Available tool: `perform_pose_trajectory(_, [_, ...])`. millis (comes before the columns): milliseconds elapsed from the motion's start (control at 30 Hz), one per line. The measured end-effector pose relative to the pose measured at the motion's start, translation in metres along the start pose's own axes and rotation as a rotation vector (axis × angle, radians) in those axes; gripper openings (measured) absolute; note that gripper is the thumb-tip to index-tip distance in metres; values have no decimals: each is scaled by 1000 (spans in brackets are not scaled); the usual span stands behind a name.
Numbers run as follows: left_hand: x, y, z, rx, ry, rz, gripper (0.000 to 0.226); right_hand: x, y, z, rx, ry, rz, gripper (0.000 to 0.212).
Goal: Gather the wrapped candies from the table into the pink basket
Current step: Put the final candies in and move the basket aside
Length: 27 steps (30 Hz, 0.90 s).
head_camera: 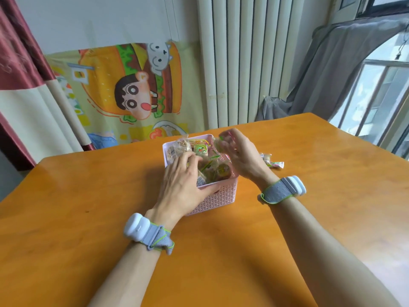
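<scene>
Basket: the pink basket is standing mid-way on the wooden table, filled with wrapped candies.
Left hand: the left hand is gripping the basket's near left corner, with the thumb lying on the front wall and the fingers bending over the rim.
Right hand: the right hand is hovering over the far right rim. It is blurred, so I cannot tell if it is holding something.
Loose candies: two loose candies are lying just right of the basket.
</scene>
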<state>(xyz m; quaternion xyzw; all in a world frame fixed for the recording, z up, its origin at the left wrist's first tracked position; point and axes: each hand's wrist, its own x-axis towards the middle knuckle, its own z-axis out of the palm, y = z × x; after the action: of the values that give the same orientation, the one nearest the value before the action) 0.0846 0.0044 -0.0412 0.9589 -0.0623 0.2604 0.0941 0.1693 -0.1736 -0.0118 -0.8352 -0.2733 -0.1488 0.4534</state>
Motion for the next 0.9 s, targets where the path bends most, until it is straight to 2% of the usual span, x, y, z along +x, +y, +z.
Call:
perform_pose_trajectory(100, [-3, -11, 5, 19, -58, -51, 98, -1, 1, 16, -224, -246, -60, 31])
perform_pose_trajectory(200, [-3, -10, 10, 43, -70, -37, 101, -3, 4, 11, -264, -387, -58, 30])
perform_pose_trajectory(267, [-2, -11, 11, 45, -77, -35, 100, -3, 8, 3, -253, -371, -67, 34])
perform_pose_trajectory(400, [-3, -11, 11, 59, -64, -33, 100, -3, 9, 3, -348, -213, -79, 29])
perform_pose_trajectory(500, [-1, -12, 9, 55, -80, -37, 102, -6, 11, 8, -332, -87, -62, 21])
perform_pose_trajectory(700, [1, -15, 9, 46, -88, -51, 100, -5, 31, -4, -301, 34, -46, 19])
perform_pose_trajectory(800, [0, -14, 10, 43, -66, -58, 96, -6, 65, -17, -390, 0, 66, 26])
perform_pose_trajectory(900, [0, -13, 12, 29, -68, -72, 94, -12, 102, -20, -518, -126, 263, 44])
